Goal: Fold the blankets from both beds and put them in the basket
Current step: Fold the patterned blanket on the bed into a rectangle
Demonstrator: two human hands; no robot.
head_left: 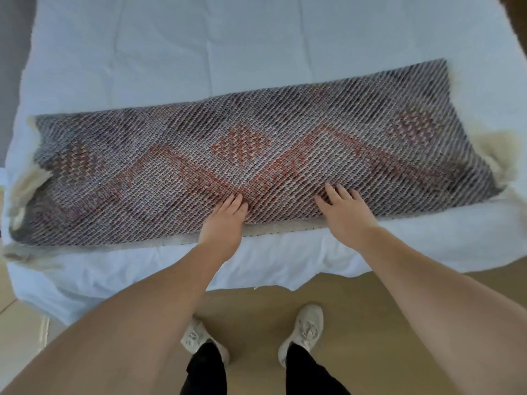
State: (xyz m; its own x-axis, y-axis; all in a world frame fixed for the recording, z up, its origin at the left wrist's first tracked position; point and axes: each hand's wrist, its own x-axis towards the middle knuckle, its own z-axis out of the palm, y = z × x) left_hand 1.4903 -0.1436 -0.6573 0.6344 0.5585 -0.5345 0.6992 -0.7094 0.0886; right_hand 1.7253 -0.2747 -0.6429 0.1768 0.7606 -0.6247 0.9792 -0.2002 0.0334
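Note:
A woven grey blanket with red diamond patterns and cream fringes at both ends lies folded into a long strip across the foot of the bed. My left hand rests palm down on its near edge, fingers together. Just to the right, my right hand lies flat on the blanket with its fingers spread. Neither hand grips the cloth. No basket is in view.
The bed has a white sheet that hangs over the near edge. Below it is a tan floor where my two feet in pale shoes stand close to the bed.

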